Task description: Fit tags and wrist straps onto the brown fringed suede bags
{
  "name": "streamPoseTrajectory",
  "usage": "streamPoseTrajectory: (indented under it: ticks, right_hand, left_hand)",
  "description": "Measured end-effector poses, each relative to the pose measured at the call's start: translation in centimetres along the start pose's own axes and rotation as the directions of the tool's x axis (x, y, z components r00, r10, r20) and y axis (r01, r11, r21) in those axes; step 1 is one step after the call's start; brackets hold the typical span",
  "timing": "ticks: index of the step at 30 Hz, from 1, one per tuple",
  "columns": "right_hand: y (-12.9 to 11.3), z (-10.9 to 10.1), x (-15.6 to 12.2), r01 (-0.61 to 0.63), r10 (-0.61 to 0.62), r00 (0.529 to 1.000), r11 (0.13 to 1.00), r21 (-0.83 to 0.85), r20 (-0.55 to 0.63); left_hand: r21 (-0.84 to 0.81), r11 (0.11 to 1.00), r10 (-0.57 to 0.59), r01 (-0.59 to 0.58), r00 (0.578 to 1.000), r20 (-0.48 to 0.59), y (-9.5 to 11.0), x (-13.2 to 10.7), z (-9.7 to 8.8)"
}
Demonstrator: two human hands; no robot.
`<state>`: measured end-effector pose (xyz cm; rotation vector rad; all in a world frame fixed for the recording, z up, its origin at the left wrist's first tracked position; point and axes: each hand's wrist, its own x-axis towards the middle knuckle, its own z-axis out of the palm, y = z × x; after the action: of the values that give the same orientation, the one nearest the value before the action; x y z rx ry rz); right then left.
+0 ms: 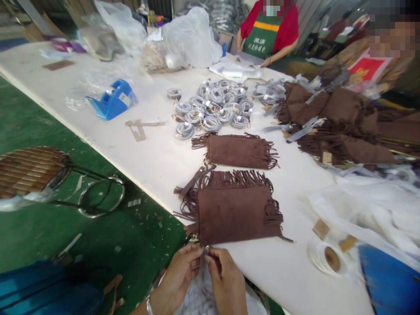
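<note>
A brown fringed suede bag (234,215) lies flat at the table's near edge, its fringe spread along the back and both sides. Just below its near left corner, my left hand (180,273) and my right hand (228,278) are closed in pinches, fingertips almost touching. Between them is a narrow greyish strap (204,264) with a small metal clip (206,249) at its top, close to the bag; my fingers partly hide both. Behind lies a second brown fringed bag (239,151), with a short brown strap (193,181) at its left corner.
Coiled straps in grey wrapping (216,105) lie mid-table. A blue tape dispenser (113,99) stands at left, a tape roll (328,258) at right. Brown bags (348,113) are heaped at back right. A stool (36,170) stands left. Two people (269,37) are across the table.
</note>
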<state>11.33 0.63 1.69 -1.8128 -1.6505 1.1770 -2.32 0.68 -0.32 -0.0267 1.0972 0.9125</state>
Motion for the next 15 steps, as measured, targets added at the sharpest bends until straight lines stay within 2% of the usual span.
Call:
streamPoseTrajectory:
  ticks: [6, 10, 15]
  right_hand:
    - [-0.3, -0.3, 0.5, -0.181, 0.168, 0.983, 0.963, 0.200, 0.078]
    - [-0.4, -0.2, 1.0, -0.242, 0.223, 0.970, 0.924, 0.296, 0.097]
    - [-0.9, 0.2, 1.8, -0.271, 0.227, 0.961, 0.879, 0.392, 0.156]
  left_hand:
    - [0.064, 0.989, 0.133, -0.133, 0.991, 0.007, 0.1, -0.7, 0.6]
    - [0.104, 0.985, 0.136, -0.138, 0.990, 0.025, 0.1, -1.1, 1.0]
    - [0.025, 0.991, 0.131, -0.133, 0.990, 0.056, -0.2, -0.4, 0.4]
